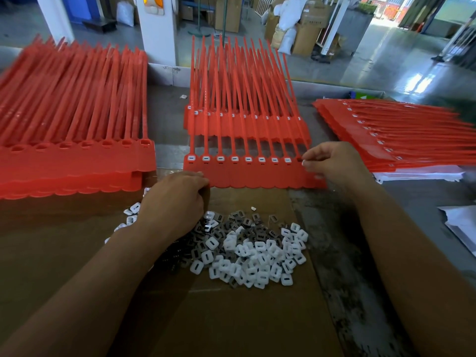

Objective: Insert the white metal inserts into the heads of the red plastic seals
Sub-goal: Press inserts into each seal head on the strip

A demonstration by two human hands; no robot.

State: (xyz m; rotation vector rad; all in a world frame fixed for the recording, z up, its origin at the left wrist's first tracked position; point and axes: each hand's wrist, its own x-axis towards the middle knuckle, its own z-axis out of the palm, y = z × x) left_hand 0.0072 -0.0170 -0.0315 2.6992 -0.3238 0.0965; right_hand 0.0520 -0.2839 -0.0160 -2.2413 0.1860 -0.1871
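- Grey, scuffed table point(334, 228), with a brown cardboard sheet point(231, 318) laid flat over its near middle.
- Beyond the far edge, a workshop with a shiny concrete floor point(386, 60), a white pillar point(157, 29), brown boxes point(306, 34) and white sacks point(288, 11).
- Loose heap of white inserts point(257, 256) on the cardboard, mixed with darker grey pieces.
- One strip of red seals point(247, 173) across the cardboard's far edge, heads towards the far side, tails running away.
- Eight heads point(234, 158) in a row already filled with white; the ninth, at the right end, dark.
- Behind the strip, a middle stack point(244, 104) of red seals with white in its heads.
- At far left, a tall left stack point(72, 112) with empty heads.
- At right, a flatter right stack point(386, 135) resting on white paper point(412, 175).
- Left hand point(177, 202) back-up over the heap's left side, fingers curled under, knuckles touching the strip's lower left corner; cannot tell whether anything sits inside the curl.
- Right hand point(332, 163) on the strip's right end, fingertips point(304, 163) drawn into a narrow pinch right at the dark ninth head; cannot tell whether an insert is in the pinch.
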